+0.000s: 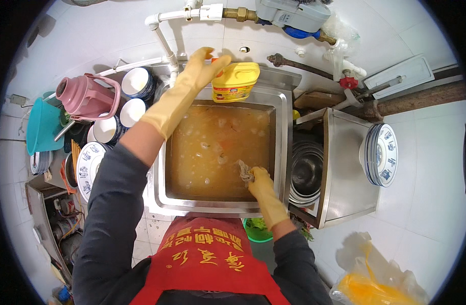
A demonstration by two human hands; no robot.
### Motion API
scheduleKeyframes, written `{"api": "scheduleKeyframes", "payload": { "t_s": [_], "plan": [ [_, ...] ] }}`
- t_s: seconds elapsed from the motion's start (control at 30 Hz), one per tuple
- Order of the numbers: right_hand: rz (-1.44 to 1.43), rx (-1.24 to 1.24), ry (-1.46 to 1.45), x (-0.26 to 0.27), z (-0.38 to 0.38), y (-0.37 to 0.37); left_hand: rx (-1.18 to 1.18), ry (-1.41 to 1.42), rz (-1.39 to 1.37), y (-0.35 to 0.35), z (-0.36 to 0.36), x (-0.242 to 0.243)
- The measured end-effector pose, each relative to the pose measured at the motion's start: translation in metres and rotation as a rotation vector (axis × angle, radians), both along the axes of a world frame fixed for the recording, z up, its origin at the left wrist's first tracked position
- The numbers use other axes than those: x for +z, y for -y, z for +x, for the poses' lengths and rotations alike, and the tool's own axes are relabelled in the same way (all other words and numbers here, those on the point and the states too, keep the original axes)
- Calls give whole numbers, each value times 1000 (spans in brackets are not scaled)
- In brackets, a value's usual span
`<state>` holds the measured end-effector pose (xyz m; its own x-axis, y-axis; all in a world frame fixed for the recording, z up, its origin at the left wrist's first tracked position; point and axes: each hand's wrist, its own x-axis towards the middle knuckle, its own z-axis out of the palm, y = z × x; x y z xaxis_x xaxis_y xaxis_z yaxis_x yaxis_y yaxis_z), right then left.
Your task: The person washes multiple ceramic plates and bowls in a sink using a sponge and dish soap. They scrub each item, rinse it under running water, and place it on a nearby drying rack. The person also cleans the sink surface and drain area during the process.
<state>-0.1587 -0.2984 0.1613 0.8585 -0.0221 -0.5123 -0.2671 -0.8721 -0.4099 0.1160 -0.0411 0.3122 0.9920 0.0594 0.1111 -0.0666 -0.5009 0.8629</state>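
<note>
My left hand (202,70), in a yellow rubber glove, reaches to the back of a stainless-steel sink (282,152). Its fingers and thumb are spread around the orange cap of a yellow plastic jug (236,82) at the sink's back rim. Whether they grip the cap, I cannot tell. In the sink is murky brown water (213,152) with bubbles and bits floating on it. My right hand (261,181), gloved too, holds a wet greyish cloth (246,171) at the water's surface near the right front corner.
Left of the sink are stacked bowls (135,81), patterned plates (88,162), a pink thermos jug (88,95) and a teal basin (44,124). On the right, metal bowls (307,169) nest beside a steel cabinet (347,164) bearing more plates (383,154). White pipes (164,44) run behind.
</note>
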Motion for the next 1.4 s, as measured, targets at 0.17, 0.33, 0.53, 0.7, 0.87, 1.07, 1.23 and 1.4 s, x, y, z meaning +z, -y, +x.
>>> {"api": "scheduleKeyframes", "payload": {
  "t_s": [0.17,0.33,0.53,0.7,0.87,1.07,1.23,1.4],
  "plan": [
    [-171,106,-278,-35,34,-23,43,-209,-291,-4,-127,7],
    [-169,232,-466,-130,44,-41,-32,-533,-156,-6,-268,-101],
    [908,-805,-441,-133,12,-36,245,-1231,-849,29,-302,-155],
    [1292,-922,-576,-58,-10,-61,381,-1021,-1233,54,-267,-222],
    [1455,-881,-730,-27,22,-48,-199,-935,-337,58,-243,-144],
    [1451,-592,-905,-14,62,-41,-74,-699,-913,32,-242,-169],
    [1041,-64,-844,6,89,-40,-650,-412,-101,19,-214,-127],
    [345,395,-462,53,111,-66,-666,-753,444,39,-188,-143]
  ]
}}
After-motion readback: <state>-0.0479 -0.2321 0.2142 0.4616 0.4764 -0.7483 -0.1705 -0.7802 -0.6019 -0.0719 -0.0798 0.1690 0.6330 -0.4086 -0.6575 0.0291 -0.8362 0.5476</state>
